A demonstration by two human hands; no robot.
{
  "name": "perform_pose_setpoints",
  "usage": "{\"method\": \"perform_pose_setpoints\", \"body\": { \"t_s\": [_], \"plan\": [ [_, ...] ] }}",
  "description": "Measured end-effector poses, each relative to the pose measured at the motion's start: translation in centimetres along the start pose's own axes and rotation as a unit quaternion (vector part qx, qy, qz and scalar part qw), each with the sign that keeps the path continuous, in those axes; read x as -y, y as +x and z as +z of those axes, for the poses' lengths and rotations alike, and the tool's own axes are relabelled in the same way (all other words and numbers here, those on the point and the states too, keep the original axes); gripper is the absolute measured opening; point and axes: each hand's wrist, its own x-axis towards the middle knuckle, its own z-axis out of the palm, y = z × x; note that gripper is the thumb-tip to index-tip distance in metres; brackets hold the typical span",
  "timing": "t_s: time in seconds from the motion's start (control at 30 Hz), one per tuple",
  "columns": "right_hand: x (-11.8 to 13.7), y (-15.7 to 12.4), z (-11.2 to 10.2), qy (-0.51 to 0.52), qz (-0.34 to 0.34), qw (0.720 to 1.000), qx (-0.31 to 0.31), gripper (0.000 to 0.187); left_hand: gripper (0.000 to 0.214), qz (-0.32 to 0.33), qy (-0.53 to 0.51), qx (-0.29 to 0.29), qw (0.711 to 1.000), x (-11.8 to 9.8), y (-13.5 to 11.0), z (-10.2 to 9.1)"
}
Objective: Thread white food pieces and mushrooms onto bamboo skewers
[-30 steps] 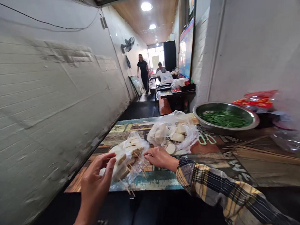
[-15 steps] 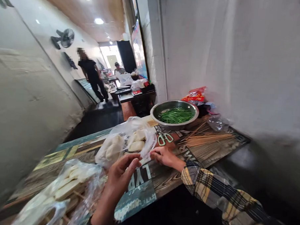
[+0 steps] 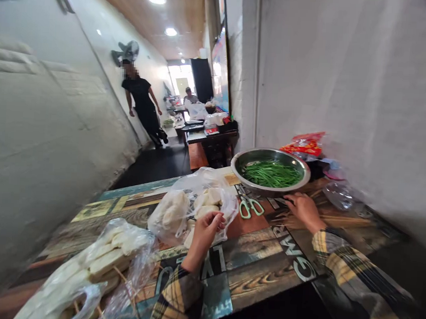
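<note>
My left hand (image 3: 206,232) is closed, thumb and fingertips together, over the near side of a clear plastic bag (image 3: 166,218) of pale white blocks (image 3: 208,197). I cannot make out what is in those fingers, if anything. Out to the right, my right hand (image 3: 304,211) reaches low over the table with its fingers stretched out, just in front of a steel basin (image 3: 270,189) of long green stalks (image 3: 272,174). It covers the spot of the thin wooden skewers, so few of them can be made out. Scissors with pale green handles (image 3: 251,208) lie between the hands.
Another plastic bag (image 3: 103,258) of white pieces, with sticks poking out, fills the near left. Behind the basin are a red packet (image 3: 303,143) and clear plastic (image 3: 338,195) by the wall. A person in black (image 3: 143,102) stands in the passage; another sits farther back.
My right hand has gone from the bag's edge to the right, over the skewers. My left hand has moved right and its fingers have closed. The view has turned left.
</note>
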Motion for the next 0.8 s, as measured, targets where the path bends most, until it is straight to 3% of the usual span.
{"method": "perform_pose_setpoints", "body": {
  "t_s": [0.23, 0.37, 0.47, 0.57, 0.7, 0.8],
  "plan": [
    [-2.0, 0.4, 1.6, -0.073, -0.08, 0.994, 0.013, 0.027, 0.038, 0.016, -0.047, -0.079, 0.996, 0.6, 1.3, -3.2],
    [-0.2, -0.4, 0.9, -0.091, -0.206, 0.973, -0.038, 0.032, 0.038, 0.019, -0.074, -0.113, 0.991, 1.5, 1.3, -3.9],
    [4.4, -1.4, -0.6, -0.06, -0.295, 0.951, -0.076, 0.031, 0.035, 0.028, -0.074, -0.098, 0.992, 2.2, 1.0, -3.7],
    [11.2, -2.2, -1.3, -0.019, -0.321, 0.943, -0.083, 0.032, 0.03, 0.057, -0.046, -0.06, 0.996, 2.4, 0.6, -3.5],
    [19.5, -2.6, 0.5, 0.136, -0.342, 0.93, -0.025, 0.034, 0.025, 0.081, -0.038, -0.035, 0.995, 2.0, 0.3, -3.8],
    [22.8, -2.4, 2.5, 0.273, -0.309, 0.911, 0.008, 0.034, 0.025, 0.066, -0.055, -0.033, 0.996, 1.7, 0.2, -4.1]
  ]
}}
